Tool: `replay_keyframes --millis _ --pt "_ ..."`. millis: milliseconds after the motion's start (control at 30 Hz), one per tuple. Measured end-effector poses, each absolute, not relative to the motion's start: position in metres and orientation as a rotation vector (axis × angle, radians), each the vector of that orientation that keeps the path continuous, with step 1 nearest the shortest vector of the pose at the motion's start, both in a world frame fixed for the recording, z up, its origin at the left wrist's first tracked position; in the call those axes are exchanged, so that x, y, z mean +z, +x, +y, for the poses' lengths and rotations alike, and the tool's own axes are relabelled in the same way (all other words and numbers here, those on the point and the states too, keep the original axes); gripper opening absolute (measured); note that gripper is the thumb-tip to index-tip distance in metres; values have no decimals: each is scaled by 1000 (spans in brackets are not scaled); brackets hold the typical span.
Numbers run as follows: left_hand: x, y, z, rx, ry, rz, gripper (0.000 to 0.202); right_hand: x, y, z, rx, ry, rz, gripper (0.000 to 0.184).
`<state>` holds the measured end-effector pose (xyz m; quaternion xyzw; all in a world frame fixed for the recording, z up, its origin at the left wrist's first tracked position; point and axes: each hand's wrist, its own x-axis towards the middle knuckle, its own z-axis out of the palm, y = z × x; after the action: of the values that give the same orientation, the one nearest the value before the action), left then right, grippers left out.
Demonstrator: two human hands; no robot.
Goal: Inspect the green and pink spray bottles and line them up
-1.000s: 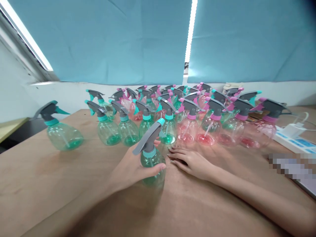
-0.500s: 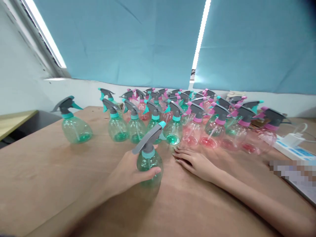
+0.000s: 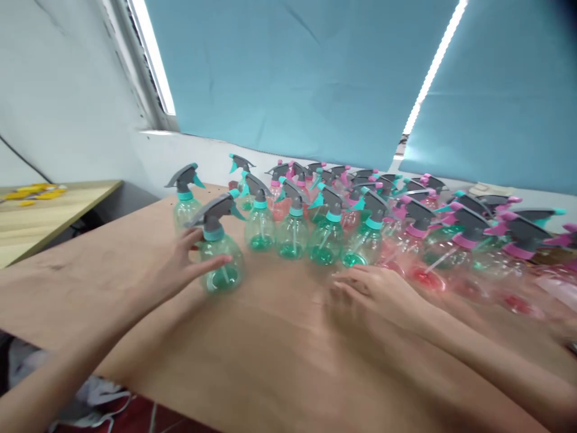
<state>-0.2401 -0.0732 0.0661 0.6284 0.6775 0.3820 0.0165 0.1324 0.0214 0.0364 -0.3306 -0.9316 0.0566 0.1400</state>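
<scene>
My left hand (image 3: 183,264) is closed around a clear green spray bottle (image 3: 220,261) with a grey trigger head and a turquoise collar. Its thumb lies across the front of the bottle. Just behind stands another green spray bottle (image 3: 184,207), partly covered by my hand and the held one. My right hand (image 3: 378,288) holds nothing; its fingers are apart, loosely bent and somewhat blurred, close in front of the green bottle at the end of a row (image 3: 363,240). A red-tinted bottle with a pink collar (image 3: 428,264) stands beyond that hand.
Several green and pink spray bottles stand crowded at the back of the brown table (image 3: 270,343). A wooden side table (image 3: 90,195) at the left carries yellow pieces (image 3: 38,192). Blue blinds (image 3: 288,78) hang behind.
My left hand has carried the green spray bottle leftward, next to the lone green bottle. My right hand stays near the front row, its fingers more bent. The view has turned left.
</scene>
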Motion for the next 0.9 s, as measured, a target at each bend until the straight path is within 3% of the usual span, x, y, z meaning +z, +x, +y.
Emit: replay_keyframes --millis 133,500,633,900 --pt "70 -266 -54 1241 1832 2134 57 65 70 15 286 -942 -2557 28" --pt "70 -274 -25 1164 1899 2280 53 85 -34 30 379 -1083 -2408 67" --pt "71 -278 -15 1135 1950 2278 48 88 -46 39 440 -1139 -2368 72" --pt "73 -276 -3 1150 1958 2263 58 93 -60 53 630 -1158 -2304 72"
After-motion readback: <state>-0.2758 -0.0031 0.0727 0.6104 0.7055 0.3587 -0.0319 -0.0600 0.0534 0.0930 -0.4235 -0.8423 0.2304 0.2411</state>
